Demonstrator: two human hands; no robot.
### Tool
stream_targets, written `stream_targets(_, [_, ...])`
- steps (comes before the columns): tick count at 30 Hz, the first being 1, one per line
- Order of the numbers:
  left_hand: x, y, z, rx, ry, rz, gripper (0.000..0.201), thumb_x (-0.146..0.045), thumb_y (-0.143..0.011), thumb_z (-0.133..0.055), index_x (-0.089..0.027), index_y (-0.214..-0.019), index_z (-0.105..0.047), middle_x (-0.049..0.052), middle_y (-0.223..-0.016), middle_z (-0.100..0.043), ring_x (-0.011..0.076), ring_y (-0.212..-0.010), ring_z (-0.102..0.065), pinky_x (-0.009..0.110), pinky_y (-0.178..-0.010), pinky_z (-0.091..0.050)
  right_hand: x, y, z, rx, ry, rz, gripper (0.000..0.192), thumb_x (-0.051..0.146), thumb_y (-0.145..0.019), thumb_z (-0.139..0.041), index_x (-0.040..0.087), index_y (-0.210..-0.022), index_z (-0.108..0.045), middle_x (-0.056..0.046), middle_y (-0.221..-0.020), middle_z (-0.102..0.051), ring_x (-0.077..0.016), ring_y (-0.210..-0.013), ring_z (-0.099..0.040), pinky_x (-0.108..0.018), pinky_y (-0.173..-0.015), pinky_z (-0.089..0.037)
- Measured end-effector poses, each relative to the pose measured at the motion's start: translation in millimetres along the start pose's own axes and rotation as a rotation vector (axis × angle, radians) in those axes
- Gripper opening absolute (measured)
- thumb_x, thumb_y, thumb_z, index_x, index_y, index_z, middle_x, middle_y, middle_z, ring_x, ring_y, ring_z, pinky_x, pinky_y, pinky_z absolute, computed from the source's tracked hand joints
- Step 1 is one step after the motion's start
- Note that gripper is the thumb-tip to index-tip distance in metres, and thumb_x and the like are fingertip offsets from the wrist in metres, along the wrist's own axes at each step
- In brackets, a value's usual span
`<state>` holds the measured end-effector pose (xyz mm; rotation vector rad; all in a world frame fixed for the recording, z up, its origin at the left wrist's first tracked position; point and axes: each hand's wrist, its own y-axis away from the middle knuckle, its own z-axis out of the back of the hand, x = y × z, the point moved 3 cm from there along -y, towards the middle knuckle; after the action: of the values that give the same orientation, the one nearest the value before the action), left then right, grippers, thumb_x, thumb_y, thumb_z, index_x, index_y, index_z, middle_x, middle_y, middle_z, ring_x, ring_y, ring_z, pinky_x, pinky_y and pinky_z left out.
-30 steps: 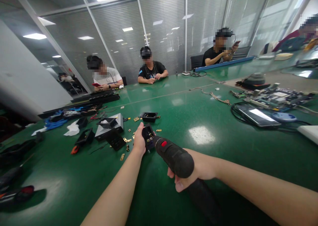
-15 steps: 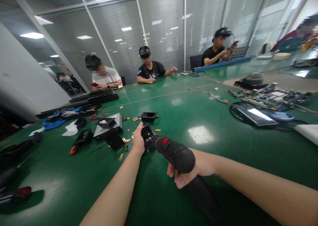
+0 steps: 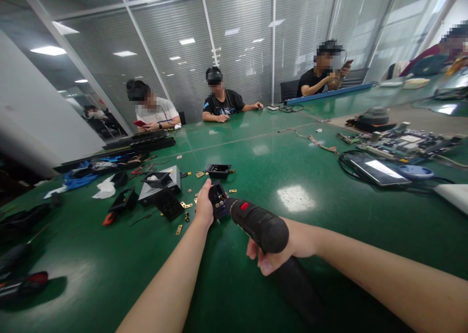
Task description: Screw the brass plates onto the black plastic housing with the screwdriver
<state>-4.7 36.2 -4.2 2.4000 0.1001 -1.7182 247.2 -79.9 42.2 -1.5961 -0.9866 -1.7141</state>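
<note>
My right hand (image 3: 272,255) is wrapped round the grip of a black cordless drill (image 3: 261,225) with a red button on top. The drill's front end points at a small black box-shaped housing (image 3: 218,201), whose inside shows a few shiny metal parts; the drill's tip is hidden from me. My left hand (image 3: 204,204) grips that housing by its left side. Several small brass plates (image 3: 179,229) lie on the table left of my left hand. Just beyond the housing sits another black housing (image 3: 219,170).
A grey metal box (image 3: 161,184) with black housings on and against it stands to the left. Blue cloth-like items (image 3: 78,179) lie farther left. At right are a tablet-like device (image 3: 380,168) and a circuit board (image 3: 405,143). Several people sit across the green table (image 3: 252,284).
Both hands, the drill and the black housing keep nearly the same position. Across the table, the middle person's hand has shifted slightly.
</note>
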Motion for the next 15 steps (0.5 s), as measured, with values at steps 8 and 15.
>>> stream_targets(8, [-0.9, 2.7, -3.4, -0.015, 0.008, 0.011, 0.062, -0.083, -0.094, -0.082, -0.022, -0.088, -0.074, 0.011, -0.075, -0.079, 0.0271, -0.066, -0.078, 0.038, -0.067, -0.065, 0.5, 2.8, 0.8, -0.002, 0.005, -0.011, 0.061, 0.048, -0.061, -0.122, 0.018, -0.097, -0.084, -0.005, -0.100, -0.084, -0.0234, -0.091, -0.078, -0.036, -0.082, -0.064])
stream_targets(15, [-1.8, 4.2, -3.6, -0.023, 0.011, 0.026, 0.063, -0.084, -0.095, -0.081, -0.021, -0.090, -0.074, 0.012, -0.075, -0.080, 0.0264, -0.065, -0.077, 0.037, -0.065, -0.066, 2.7, 3.8, 0.0, 0.004, -0.017, -0.009, 0.062, 0.047, -0.059, -0.123, 0.018, -0.098, -0.085, -0.003, -0.096, -0.084, -0.0211, -0.087, -0.077, -0.033, -0.081, -0.063])
